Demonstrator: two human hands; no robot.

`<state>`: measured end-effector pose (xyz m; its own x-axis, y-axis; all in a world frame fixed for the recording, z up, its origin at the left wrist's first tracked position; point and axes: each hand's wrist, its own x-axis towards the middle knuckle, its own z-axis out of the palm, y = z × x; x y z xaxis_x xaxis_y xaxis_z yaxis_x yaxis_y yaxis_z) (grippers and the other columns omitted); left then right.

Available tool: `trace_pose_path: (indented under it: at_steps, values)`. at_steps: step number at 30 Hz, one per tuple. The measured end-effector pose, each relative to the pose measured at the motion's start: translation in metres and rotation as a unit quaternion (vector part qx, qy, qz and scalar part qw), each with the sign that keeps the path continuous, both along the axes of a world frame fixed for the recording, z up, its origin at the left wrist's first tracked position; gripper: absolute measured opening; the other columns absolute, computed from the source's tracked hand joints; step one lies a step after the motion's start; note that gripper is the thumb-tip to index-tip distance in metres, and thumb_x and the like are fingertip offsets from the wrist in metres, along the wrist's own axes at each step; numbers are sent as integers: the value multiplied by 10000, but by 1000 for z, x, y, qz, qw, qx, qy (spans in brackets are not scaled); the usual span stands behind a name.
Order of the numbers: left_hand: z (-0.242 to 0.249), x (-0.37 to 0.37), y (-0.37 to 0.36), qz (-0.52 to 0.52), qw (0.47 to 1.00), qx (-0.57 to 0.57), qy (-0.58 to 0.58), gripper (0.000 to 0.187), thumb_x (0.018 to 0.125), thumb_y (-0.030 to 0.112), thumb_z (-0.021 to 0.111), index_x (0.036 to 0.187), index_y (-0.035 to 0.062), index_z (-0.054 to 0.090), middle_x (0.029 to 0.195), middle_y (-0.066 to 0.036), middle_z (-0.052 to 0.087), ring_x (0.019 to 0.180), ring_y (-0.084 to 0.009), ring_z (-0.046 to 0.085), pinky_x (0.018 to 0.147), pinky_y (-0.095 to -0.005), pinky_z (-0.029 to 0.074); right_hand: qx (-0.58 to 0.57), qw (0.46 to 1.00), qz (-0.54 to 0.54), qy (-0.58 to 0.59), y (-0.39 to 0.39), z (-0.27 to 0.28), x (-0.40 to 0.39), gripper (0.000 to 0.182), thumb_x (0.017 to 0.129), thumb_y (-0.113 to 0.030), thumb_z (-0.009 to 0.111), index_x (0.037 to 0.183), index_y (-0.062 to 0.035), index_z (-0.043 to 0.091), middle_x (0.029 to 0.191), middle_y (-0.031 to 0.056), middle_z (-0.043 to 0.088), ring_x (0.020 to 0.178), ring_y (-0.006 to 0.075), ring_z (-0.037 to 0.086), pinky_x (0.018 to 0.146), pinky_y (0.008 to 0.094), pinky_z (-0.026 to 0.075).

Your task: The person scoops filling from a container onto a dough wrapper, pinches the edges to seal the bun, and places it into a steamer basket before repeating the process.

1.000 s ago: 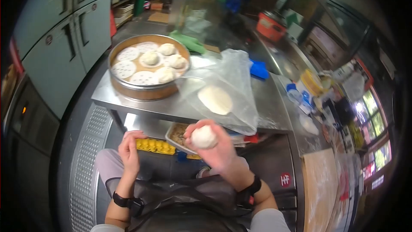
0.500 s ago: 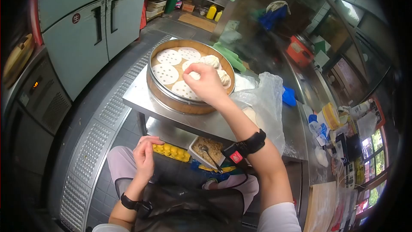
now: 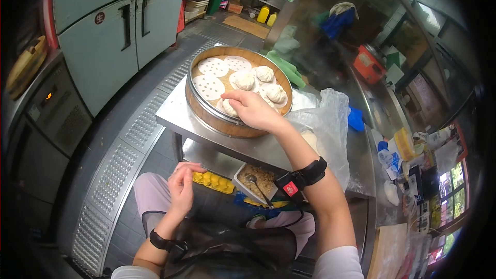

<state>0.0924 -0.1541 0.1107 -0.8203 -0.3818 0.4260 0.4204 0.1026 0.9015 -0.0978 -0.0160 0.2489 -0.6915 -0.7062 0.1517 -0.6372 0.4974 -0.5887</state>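
A round bamboo steamer [image 3: 222, 127] with a metal band holds pale pleated buns on round perforated papers. My right hand [image 3: 253, 109] reaches in from the right, fingers closed around the top of a bun [image 3: 229, 107] at the steamer's front edge; that bun is partly hidden by the fingers. Behind it sit further buns, one in the middle [image 3: 245, 80], one at the back [image 3: 265, 74] and one on the right [image 3: 276, 93]. Bare papers [image 3: 209, 87] lie to the left. My left hand [image 3: 181, 187] hovers above my lap with its fingers curled together, nothing visible in them.
Under the steamer is a metal table [image 3: 173, 113]. A tray of brown filling [image 3: 257, 182] with a spoon and a yellow egg-tray-like piece [image 3: 213, 181] sit below. Plastic sheeting [image 3: 330, 129] and a green cloth [image 3: 287, 68] lie beside the steamer. Refrigerators [image 3: 103, 46] stand left.
My right hand has moved toward the steamer's front edge, uncovering the middle bun. A bun now sits on the front paper, which looked bare before. The left hand stays curled; the view has shifted slightly.
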Motion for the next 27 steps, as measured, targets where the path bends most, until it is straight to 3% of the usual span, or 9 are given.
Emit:
trace_pose_path:
  at_steps: [7,9,12,16,19,20,21,24,27]
  values:
    - [6,3,8,-15,1000,-15,3,303,934,169,438,830,-31,641,854,-118,646,882,-228,580,798,-316,432,-201,969,-18,141,67,36,49,200,884,-58,480,1007,37,606,902,144,643,869,246,621,808,312,474]
    - [8,2,13,-24,1000,-2,-2,305,939,167,432,829,-34,633,834,-111,644,852,-215,585,782,-307,435,-190,972,-24,-139,110,31,81,188,903,-58,469,993,32,607,857,92,634,800,148,611,747,257,481]
    - [14,1,27,-62,998,6,-26,308,944,165,424,827,-33,629,815,-108,638,807,-199,587,765,-297,437,-101,953,-50,-283,152,-8,120,191,922,-74,450,992,20,600,823,57,621,757,95,599,687,239,483]
    - [24,-3,60,-130,991,4,-39,298,943,156,423,830,-29,627,801,-99,638,788,-189,590,745,-290,437,-125,912,-171,-352,190,-26,122,189,925,-76,440,1015,9,583,782,60,605,711,80,583,638,231,474]
    - [45,-3,87,-181,983,-18,-33,251,928,121,440,849,-25,628,800,-95,639,794,-191,590,746,-294,442,-163,904,-287,-272,208,-26,103,160,890,-91,515,1012,-5,571,800,94,609,708,150,595,626,284,473]
    - [49,-3,94,-201,979,-33,-27,235,923,110,446,856,-22,628,799,-94,638,795,-192,589,749,-297,444,-101,945,-310,-7,212,-32,94,157,853,-106,562,979,-14,579,818,117,607,726,200,592,640,316,471]
    - [50,-3,102,-213,976,-38,-16,215,917,97,454,870,-19,629,802,-93,638,793,-196,589,754,-304,445,-30,915,-309,258,212,-36,90,162,816,-120,609,945,-24,588,836,140,605,744,251,590,654,349,468]
    - [53,-1,117,-244,968,-59,-6,207,916,101,459,884,-16,628,806,-90,637,793,-200,588,755,-308,445,24,942,-257,213,205,-44,86,190,743,-148,671,871,-31,592,866,163,594,802,328,570,707,398,457]
    - [50,0,126,-249,965,-80,-4,237,938,121,435,891,-23,618,818,-90,635,789,-178,593,750,-287,446,33,936,-270,221,195,-49,84,166,734,-157,681,814,-38,597,847,148,595,809,314,569,723,387,458]
